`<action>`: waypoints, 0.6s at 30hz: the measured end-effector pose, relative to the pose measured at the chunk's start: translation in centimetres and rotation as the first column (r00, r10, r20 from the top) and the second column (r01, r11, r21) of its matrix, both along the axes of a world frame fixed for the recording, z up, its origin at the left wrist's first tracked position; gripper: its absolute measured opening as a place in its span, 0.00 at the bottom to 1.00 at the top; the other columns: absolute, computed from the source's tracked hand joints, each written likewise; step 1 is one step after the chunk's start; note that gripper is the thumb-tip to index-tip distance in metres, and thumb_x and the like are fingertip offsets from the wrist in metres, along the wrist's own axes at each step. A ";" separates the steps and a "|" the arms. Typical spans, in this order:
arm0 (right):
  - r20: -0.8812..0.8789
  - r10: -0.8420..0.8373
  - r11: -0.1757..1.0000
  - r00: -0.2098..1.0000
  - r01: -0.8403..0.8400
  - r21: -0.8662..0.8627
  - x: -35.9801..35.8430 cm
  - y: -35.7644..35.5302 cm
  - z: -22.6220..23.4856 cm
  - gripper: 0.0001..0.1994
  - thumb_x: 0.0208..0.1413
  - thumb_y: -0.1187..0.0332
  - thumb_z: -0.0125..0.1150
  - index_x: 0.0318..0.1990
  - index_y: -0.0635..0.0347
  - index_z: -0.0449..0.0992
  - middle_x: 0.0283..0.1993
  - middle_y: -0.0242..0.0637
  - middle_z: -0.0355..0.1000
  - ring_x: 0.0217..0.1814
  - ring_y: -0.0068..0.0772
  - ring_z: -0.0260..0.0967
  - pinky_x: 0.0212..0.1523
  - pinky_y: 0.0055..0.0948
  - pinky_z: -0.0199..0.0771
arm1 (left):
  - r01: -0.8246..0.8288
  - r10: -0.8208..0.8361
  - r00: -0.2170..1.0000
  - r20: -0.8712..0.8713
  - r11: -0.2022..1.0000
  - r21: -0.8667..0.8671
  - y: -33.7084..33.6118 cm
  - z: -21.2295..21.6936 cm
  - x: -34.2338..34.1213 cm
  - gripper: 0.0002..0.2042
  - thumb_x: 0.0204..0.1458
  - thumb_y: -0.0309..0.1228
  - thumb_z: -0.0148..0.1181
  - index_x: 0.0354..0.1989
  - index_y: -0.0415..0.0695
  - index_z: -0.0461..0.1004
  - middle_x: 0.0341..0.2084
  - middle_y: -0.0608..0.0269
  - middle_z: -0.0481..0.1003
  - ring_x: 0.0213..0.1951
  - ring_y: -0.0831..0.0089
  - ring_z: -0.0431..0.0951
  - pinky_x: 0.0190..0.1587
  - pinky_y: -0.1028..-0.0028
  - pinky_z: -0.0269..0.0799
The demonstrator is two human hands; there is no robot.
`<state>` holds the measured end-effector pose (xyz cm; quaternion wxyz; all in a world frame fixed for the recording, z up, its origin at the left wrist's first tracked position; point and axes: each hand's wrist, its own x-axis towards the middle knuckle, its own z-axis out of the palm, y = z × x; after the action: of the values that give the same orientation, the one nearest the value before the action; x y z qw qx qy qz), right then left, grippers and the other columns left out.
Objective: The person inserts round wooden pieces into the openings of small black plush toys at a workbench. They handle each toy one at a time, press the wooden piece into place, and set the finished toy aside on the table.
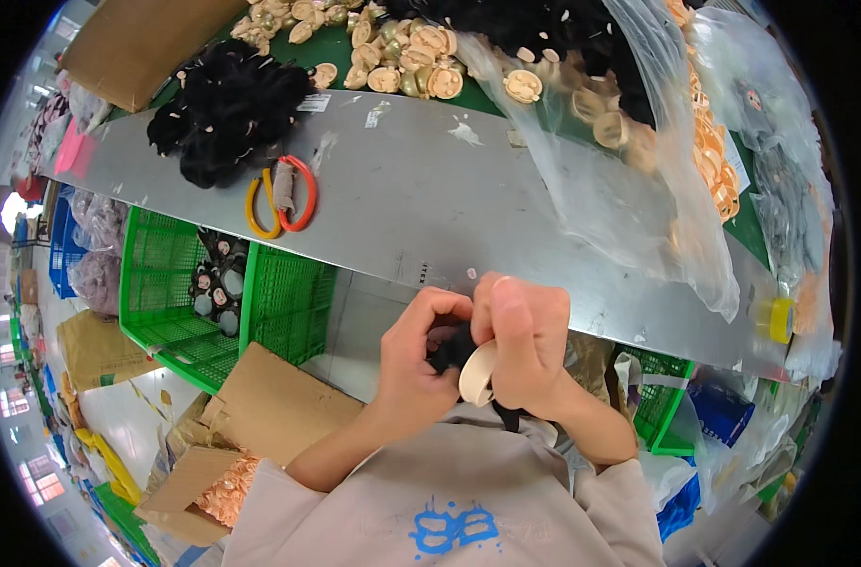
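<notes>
Close to my chest, my left hand [416, 352] is closed round a black fuzzy plush piece [453, 348]. My right hand [525, 342] meets it from the other side, fingers curled in. Against the right palm sits a cream, cup-like plastic part [477, 374], partly covered by the fingers. The two hands almost touch over the black piece, and the fingers hide where the two parts meet. Some black material also hangs below the right hand.
Ahead runs a grey metal bench edge [402, 170] bearing scissors [282, 197], a black plush pile [227, 109], moulded cream faces [445, 82] and a clear plastic bag [582, 198]. A green crate [180, 350] with plush toys [221, 283] and a cardboard box [180, 496] stand left.
</notes>
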<state>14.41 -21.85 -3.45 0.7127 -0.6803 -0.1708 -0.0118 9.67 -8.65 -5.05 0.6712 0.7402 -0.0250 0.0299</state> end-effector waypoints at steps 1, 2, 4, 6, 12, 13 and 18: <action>-0.039 -0.029 1.000 0.999 0.029 0.005 0.2 -0.1 -0.1 0.24 0.70 0.64 0.44 0.18 0.64 0.62 0.16 0.32 0.57 0.18 0.25 0.50 0.19 0.29 0.50 | -0.024 0.024 1.000 -0.016 0.999 -0.022 0.0 -1.0 0.1 0.22 0.39 0.10 0.58 0.46 0.39 0.69 0.39 0.59 0.73 0.39 0.75 0.77 0.42 0.75 0.76; -0.083 -0.063 0.998 0.995 0.063 0.003 0.2 -0.2 -0.3 0.24 0.70 0.64 0.44 0.19 0.64 0.62 0.16 0.32 0.57 0.18 0.25 0.51 0.19 0.29 0.50 | -0.044 0.042 0.998 -0.038 0.998 -0.048 -0.1 -1.6 0.1 0.22 0.40 0.11 0.58 0.46 0.39 0.69 0.39 0.59 0.73 0.39 0.75 0.77 0.42 0.75 0.76; -0.041 -0.102 0.995 0.994 0.102 -0.018 0.4 -0.6 -0.9 0.22 0.70 0.65 0.45 0.20 0.64 0.64 0.19 0.34 0.60 0.19 0.26 0.54 0.21 0.28 0.54 | -0.207 0.207 0.977 -0.040 0.978 0.017 -0.3 -1.7 1.0 0.16 0.43 0.14 0.60 0.42 0.40 0.71 0.35 0.61 0.74 0.36 0.78 0.77 0.38 0.76 0.75; 0.046 -0.158 0.983 0.986 0.162 -0.089 0.3 -1.1 -1.5 0.21 0.69 0.64 0.47 0.22 0.64 0.65 0.20 0.35 0.61 0.20 0.26 0.55 0.22 0.28 0.56 | -0.180 0.176 0.976 -0.127 0.983 -0.018 0.2 -2.6 0.8 0.10 0.48 0.16 0.61 0.38 0.39 0.72 0.30 0.63 0.75 0.33 0.80 0.76 0.37 0.77 0.74; 0.162 -0.054 0.965 0.985 0.093 -0.245 -0.5 -2.8 -2.6 0.21 0.43 0.62 0.79 0.22 0.58 0.67 0.22 0.32 0.59 0.21 0.26 0.54 0.21 0.27 0.54 | -0.079 -0.049 0.971 -0.233 0.857 -0.509 0.7 -2.2 0.5 0.07 0.62 0.27 0.60 0.34 0.38 0.72 0.28 0.72 0.70 0.31 0.85 0.66 0.33 0.82 0.62; 0.112 -0.065 0.972 0.992 0.089 -0.220 -0.8 -3.1 -2.7 0.21 0.43 0.62 0.79 0.22 0.58 0.66 0.22 0.32 0.59 0.21 0.26 0.54 0.21 0.27 0.52 | -0.074 -0.062 0.976 -0.207 0.804 -0.590 0.8 -2.8 0.3 0.08 0.62 0.29 0.61 0.34 0.38 0.71 0.28 0.72 0.69 0.31 0.85 0.65 0.32 0.82 0.60; 0.280 -0.162 0.949 0.946 0.228 -0.218 -0.9 -2.3 -1.8 0.22 0.44 0.65 0.77 0.19 0.57 0.62 0.18 0.31 0.54 0.18 0.28 0.49 0.19 0.29 0.46 | -0.041 0.034 0.999 -0.023 0.804 -0.593 0.2 -2.7 0.4 0.10 0.61 0.31 0.62 0.32 0.38 0.71 0.27 0.68 0.68 0.30 0.81 0.60 0.32 0.80 0.55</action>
<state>13.51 -24.19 -5.27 0.5891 -0.7700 -0.1938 -0.1500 10.10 -8.43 -7.70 0.8681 0.4942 0.0042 0.0453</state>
